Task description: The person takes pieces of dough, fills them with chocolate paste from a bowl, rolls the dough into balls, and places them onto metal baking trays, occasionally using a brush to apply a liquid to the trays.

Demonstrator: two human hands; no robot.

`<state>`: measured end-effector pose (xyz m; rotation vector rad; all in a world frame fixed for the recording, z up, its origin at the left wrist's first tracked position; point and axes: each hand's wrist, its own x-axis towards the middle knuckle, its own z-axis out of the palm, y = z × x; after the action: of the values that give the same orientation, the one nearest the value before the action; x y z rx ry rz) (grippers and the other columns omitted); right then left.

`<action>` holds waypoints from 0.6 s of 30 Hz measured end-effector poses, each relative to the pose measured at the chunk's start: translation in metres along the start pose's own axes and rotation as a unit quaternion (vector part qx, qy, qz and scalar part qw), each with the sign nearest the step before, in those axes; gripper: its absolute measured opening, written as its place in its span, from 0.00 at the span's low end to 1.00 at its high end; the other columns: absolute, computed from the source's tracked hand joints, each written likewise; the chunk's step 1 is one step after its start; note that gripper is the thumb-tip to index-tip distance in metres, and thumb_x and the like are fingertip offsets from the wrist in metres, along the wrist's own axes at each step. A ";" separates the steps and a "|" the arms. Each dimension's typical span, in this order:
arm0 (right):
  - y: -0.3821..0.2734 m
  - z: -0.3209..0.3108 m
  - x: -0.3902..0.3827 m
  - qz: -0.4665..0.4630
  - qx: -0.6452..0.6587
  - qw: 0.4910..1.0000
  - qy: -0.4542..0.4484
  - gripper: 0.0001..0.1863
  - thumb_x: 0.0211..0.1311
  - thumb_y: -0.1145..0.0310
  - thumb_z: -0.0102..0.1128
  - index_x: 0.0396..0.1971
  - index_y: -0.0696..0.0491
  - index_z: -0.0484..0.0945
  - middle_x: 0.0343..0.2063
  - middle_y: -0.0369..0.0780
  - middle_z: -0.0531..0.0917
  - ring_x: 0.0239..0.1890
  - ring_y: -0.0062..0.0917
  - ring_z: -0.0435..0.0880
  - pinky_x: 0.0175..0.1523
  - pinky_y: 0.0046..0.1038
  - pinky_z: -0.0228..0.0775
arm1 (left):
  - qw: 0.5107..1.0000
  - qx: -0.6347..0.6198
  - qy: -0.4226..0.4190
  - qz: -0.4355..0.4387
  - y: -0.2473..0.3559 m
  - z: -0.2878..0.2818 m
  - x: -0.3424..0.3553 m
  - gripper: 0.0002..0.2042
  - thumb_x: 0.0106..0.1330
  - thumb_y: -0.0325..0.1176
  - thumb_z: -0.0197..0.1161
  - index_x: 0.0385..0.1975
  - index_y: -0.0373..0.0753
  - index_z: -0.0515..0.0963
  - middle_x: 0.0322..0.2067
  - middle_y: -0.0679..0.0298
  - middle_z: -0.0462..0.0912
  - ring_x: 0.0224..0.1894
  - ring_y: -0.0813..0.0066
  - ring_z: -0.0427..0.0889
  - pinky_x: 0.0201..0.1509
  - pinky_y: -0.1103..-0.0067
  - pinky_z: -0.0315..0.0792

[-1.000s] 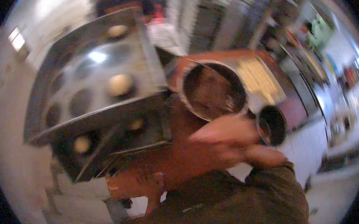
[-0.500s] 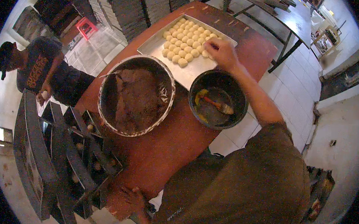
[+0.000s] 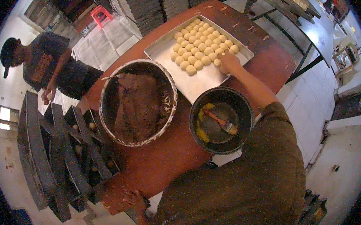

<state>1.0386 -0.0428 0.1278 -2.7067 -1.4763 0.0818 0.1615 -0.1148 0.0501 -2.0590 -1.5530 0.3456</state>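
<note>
Dough balls (image 3: 199,51): pale yellow, round, over thirty, on one tray (image 3: 191,83). Left hand (image 3: 136,199) lies spread on desk (image 3: 160,167); right hand (image 3: 228,62) touches balls, grip indiscernible.

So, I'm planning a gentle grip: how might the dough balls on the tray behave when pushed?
The dough balls look pale and unbaked, so probably soft and easily dented. Being round, they may roll on the flat tray, though close packing would likely limit that.

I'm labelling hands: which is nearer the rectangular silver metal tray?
Right. The right hand is over the right side of the tray; the left hand rests on the near end of the reddish-brown table.
</note>
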 end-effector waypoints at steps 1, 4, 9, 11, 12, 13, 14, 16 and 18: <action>0.013 -0.002 0.009 -0.023 0.014 0.998 -0.050 0.35 0.51 0.62 0.66 0.64 0.42 0.72 0.59 0.55 0.72 0.51 0.46 0.82 0.52 0.46 0.78 | 0.985 -0.131 -0.091 -0.064 0.007 -0.016 0.009 0.36 0.79 0.56 0.41 0.77 0.39 0.47 0.78 0.46 0.43 0.76 0.36 0.51 0.73 0.42 0.48; 0.031 -0.011 0.039 -0.013 0.353 0.924 -0.149 0.28 0.57 0.61 0.62 0.60 0.48 0.75 0.52 0.54 0.79 0.47 0.41 0.84 0.51 0.45 0.79 | 0.952 -0.249 -0.151 -0.091 0.004 -0.052 0.013 0.37 0.78 0.57 0.42 0.77 0.38 0.47 0.78 0.45 0.41 0.77 0.40 0.47 0.74 0.42 0.45; 0.050 -0.065 -0.026 0.004 0.896 0.415 -0.160 0.24 0.62 0.59 0.58 0.54 0.58 0.76 0.41 0.49 0.82 0.40 0.36 0.85 0.43 0.35 0.82 | 0.889 -0.405 -0.189 -0.096 0.003 -0.072 0.020 0.38 0.78 0.56 0.42 0.77 0.34 0.45 0.77 0.44 0.43 0.78 0.45 0.44 0.79 0.54 0.37; 0.016 -0.102 -0.072 -0.065 0.915 0.339 -0.206 0.27 0.62 0.59 0.60 0.57 0.59 0.73 0.46 0.50 0.79 0.40 0.36 0.84 0.43 0.34 0.81 | 0.894 -0.374 -0.219 -0.116 0.015 -0.102 0.038 0.37 0.79 0.53 0.43 0.76 0.32 0.46 0.77 0.43 0.44 0.78 0.42 0.46 0.80 0.59 0.38; -0.011 -0.123 -0.096 -0.098 0.918 0.301 -0.238 0.28 0.63 0.58 0.61 0.58 0.59 0.71 0.48 0.51 0.78 0.40 0.36 0.83 0.43 0.33 0.81 | 0.841 -0.528 -0.083 -0.081 0.013 -0.096 0.031 0.37 0.79 0.54 0.42 0.76 0.32 0.44 0.77 0.43 0.43 0.79 0.45 0.43 0.80 0.58 0.36; -0.046 -0.145 -0.116 -0.135 0.915 0.266 -0.271 0.30 0.63 0.58 0.62 0.60 0.59 0.69 0.51 0.51 0.77 0.40 0.36 0.83 0.43 0.32 0.80 | 0.868 -0.464 -0.166 -0.060 0.006 -0.066 0.027 0.40 0.77 0.57 0.43 0.77 0.34 0.41 0.77 0.41 0.42 0.79 0.40 0.38 0.78 0.51 0.35; -0.083 -0.163 -0.139 -0.179 0.899 0.278 -0.286 0.32 0.63 0.57 0.63 0.61 0.60 0.68 0.54 0.52 0.75 0.40 0.36 0.82 0.43 0.32 0.80 | 0.874 -0.415 -0.232 -0.099 0.008 -0.095 0.037 0.41 0.76 0.59 0.44 0.77 0.34 0.43 0.76 0.40 0.43 0.77 0.36 0.38 0.77 0.47 0.34; -0.170 -0.187 -0.190 -0.305 0.816 0.436 -0.227 0.32 0.56 0.61 0.66 0.61 0.56 0.72 0.59 0.52 0.74 0.54 0.38 0.77 0.56 0.35 0.72 | 0.907 -0.332 -0.228 -0.120 0.004 -0.107 0.033 0.41 0.75 0.60 0.45 0.77 0.35 0.45 0.74 0.37 0.46 0.74 0.27 0.42 0.74 0.40 0.35; -0.276 -0.186 -0.237 -0.474 0.551 0.679 -0.098 0.33 0.50 0.64 0.69 0.61 0.51 0.77 0.64 0.51 0.74 0.67 0.39 0.72 0.69 0.39 0.65 | 0.957 -0.267 -0.096 -0.065 0.015 -0.039 0.008 0.41 0.74 0.61 0.46 0.77 0.37 0.47 0.72 0.34 0.52 0.71 0.20 0.49 0.71 0.35 0.39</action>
<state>0.6931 -0.0981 0.3387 -0.8598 -1.7876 0.8686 0.1959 -0.1203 0.0753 -2.3520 -2.0679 0.0786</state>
